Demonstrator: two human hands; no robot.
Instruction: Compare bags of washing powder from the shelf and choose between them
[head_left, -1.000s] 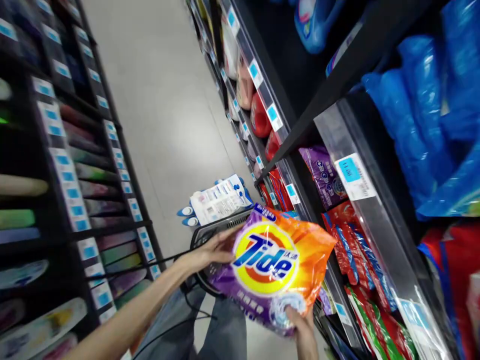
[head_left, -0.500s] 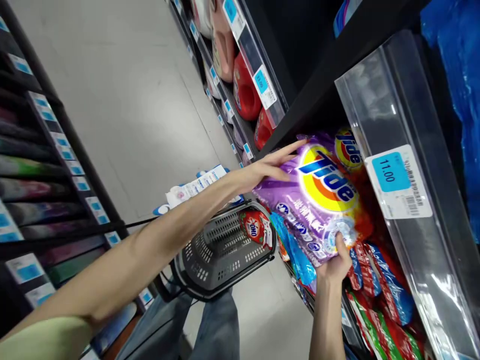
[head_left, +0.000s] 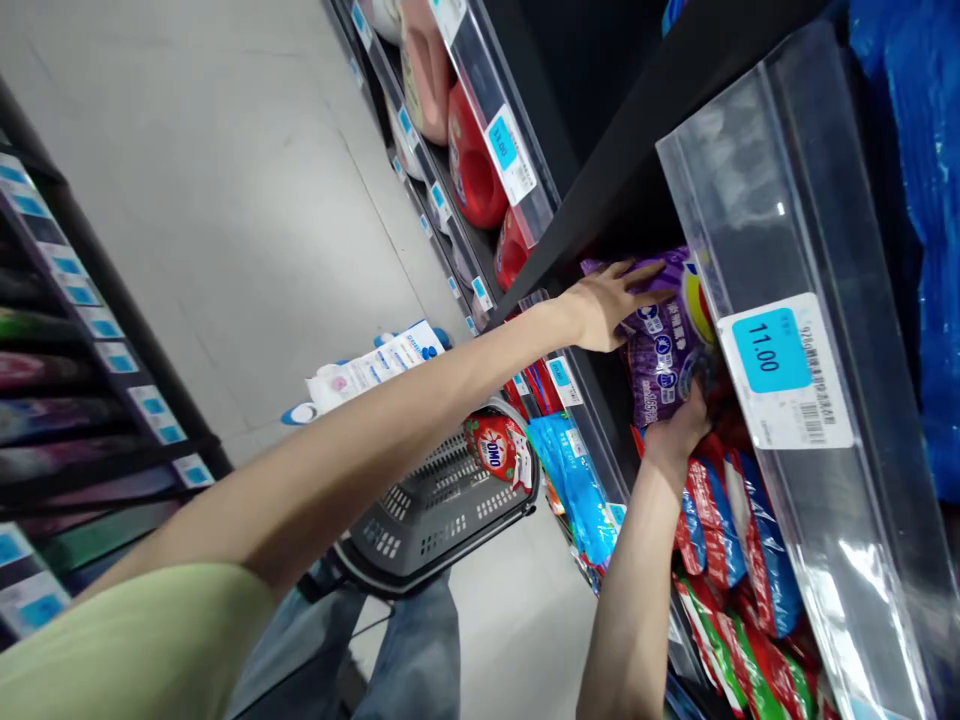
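Note:
A purple bag of Tide laundry powder (head_left: 656, 345) is partly inside the shelf, its yellow logo mostly hidden behind the clear price strip. My left hand (head_left: 600, 308) reaches across from the left and lies on the bag's upper left part, fingers stretched and spread. My right hand (head_left: 681, 420) comes from below and grips the bag's lower edge, thumb on the front; its other fingers are hidden. Red and blue packets (head_left: 731, 520) lie just below the right hand.
A grey shopping basket (head_left: 435, 530) with a red OMO pack (head_left: 496, 450) is in front of my legs. The clear price strip (head_left: 787, 250) edges the shelf at right. Red bottles (head_left: 474, 165) stand on shelves ahead. Another shelf (head_left: 112, 350) lines the aisle's left side.
Both hands have moved the Tide bag rightward and deeper into the shelf, behind the price strip. The left hand's fingers are now more spread. The view has shifted slightly.

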